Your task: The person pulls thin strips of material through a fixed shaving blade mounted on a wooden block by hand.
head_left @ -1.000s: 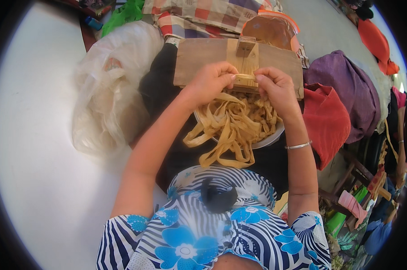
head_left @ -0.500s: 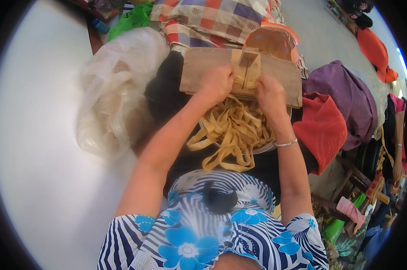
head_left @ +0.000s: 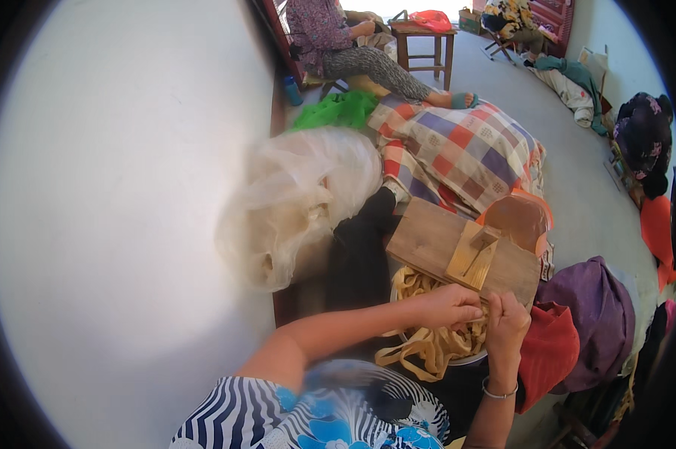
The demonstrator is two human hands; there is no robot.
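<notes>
Left hand (head_left: 447,306) and right hand (head_left: 508,323) clamp a yellow strip (head_left: 483,319) near the wooden board (head_left: 426,236)

Basin (head_left: 470,360) partly hidden under board (head_left: 426,233) and yellow strips (head_left: 433,349); right forearm (head_left: 493,413) cut off by lower edge.

The left arm (head_left: 282,358) comes in from the lower edge bent at the elbow, its forearm (head_left: 353,325) running across to the right and slightly upward. The left hand (head_left: 450,305) lies with its back upward, the fingers bent and the thumb side toward its partner. The right forearm (head_left: 500,400) stands much steeper, rising from the lower edge to the wrist (head_left: 505,364). The right hand (head_left: 508,319) is curled like a loose fist, knuckles up. The two hands are just beside each other — whether the fingertips of either press together is too small to tell.
</notes>
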